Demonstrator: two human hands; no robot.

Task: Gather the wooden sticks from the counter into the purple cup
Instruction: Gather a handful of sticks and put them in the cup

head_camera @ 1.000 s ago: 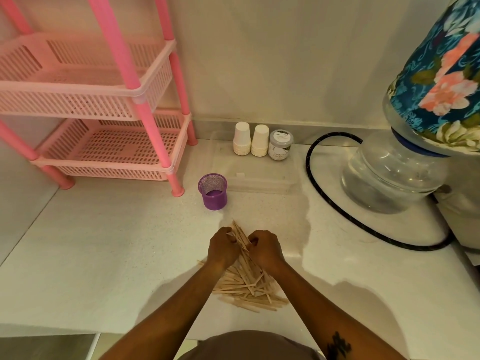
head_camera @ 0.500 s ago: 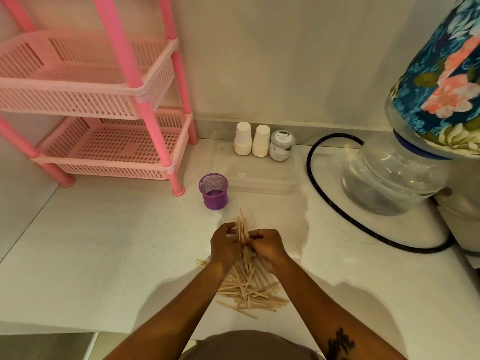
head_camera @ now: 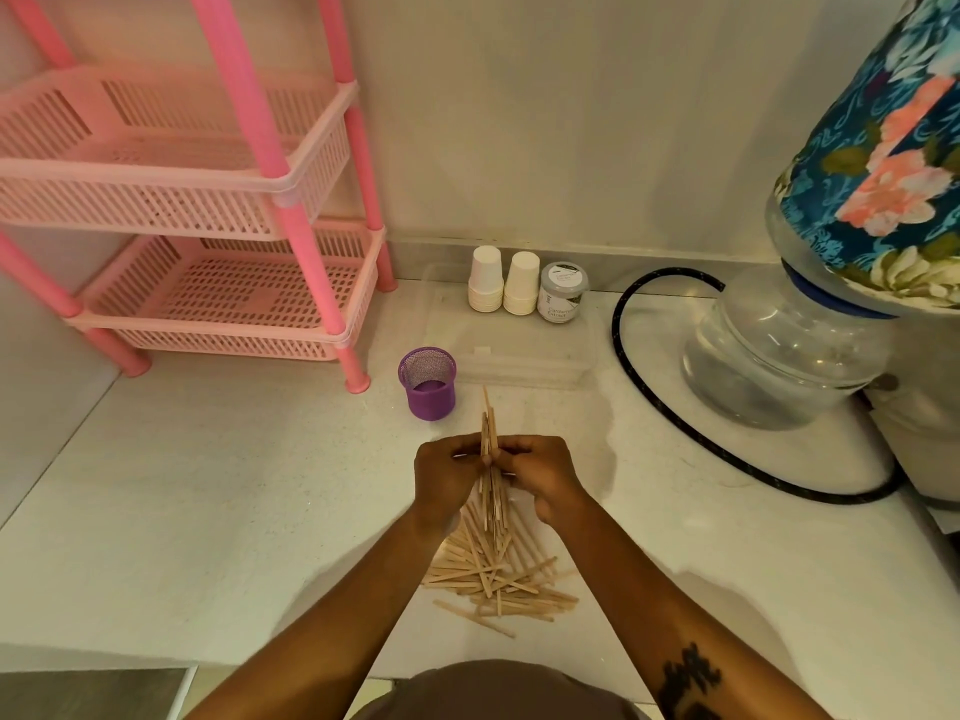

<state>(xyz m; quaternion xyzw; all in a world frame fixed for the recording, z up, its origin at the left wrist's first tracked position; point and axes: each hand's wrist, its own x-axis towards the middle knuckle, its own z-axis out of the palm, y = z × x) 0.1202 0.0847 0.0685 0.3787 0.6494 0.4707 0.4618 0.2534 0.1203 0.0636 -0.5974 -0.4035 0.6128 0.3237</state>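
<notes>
Presently listed, item by item: left hand [head_camera: 451, 478] and right hand [head_camera: 540, 478], fingers curled, together gripping one upright bundle of wooden sticks [head_camera: 490, 462] between them, above the middle of the white desk [head_camera: 218, 491]. Loose wooden sticks [head_camera: 498, 574], a criss-crossed heap, lie flat on the desk below the hands, toward its near edge. Purple cup [head_camera: 427, 383], mesh-walled, upright, stands apart from the bundle, just beyond it and slightly left, beside the foot of the pink rack [head_camera: 208, 210] at the desk's far left corner. Clear lidded box [head_camera: 519, 350] sits right of the cup. Two stacks of paper cups [head_camera: 503, 285] and a small labelled jar [head_camera: 563, 292] stand along the far edge. Black hose [head_camera: 670, 413] loops before a water bottle [head_camera: 784, 350] under a floral cover [head_camera: 883, 184], far right corner.
</notes>
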